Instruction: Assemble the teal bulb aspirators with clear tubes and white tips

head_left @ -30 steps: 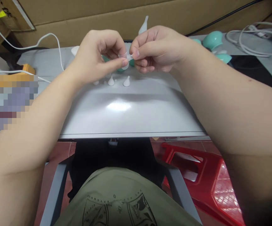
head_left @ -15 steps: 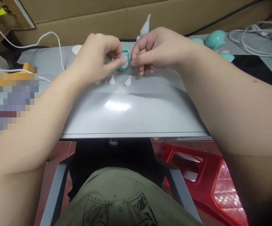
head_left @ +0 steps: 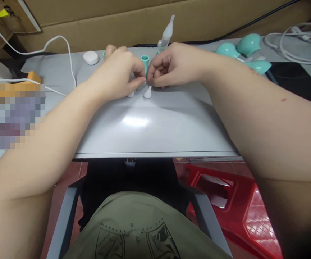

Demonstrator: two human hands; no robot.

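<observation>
Both my hands work close together near the back of the grey table. My left hand (head_left: 124, 72) is closed in a pinch, thumb against fingers, on something small I cannot make out. Beside it, my right hand (head_left: 168, 66) has curled fingers and a closed thumb and forefinger; what they hold is hidden. Just behind the fingertips stands a teal-rimmed tube (head_left: 145, 58), partly covered. A small white cone-shaped tip (head_left: 147, 93) sits in front of the fingers, and another white tip (head_left: 131, 95) is mostly hidden under my left hand. Behind my right hand rises a translucent nozzle piece (head_left: 167, 32).
A white rounded object (head_left: 91, 57) lies left of my left hand. Several teal cup-like shells (head_left: 249, 44) and a coiled white cable (head_left: 282, 43) are at the back right, near a black flat panel (head_left: 298, 81). Cardboard (head_left: 104, 25) stands behind the table; a red stool (head_left: 233, 201) is below.
Both hands have come slightly lower and nearer to me, with the fingertips closer together. The white rounded object shows more fully. The teal-rimmed tube stays about where it was.
</observation>
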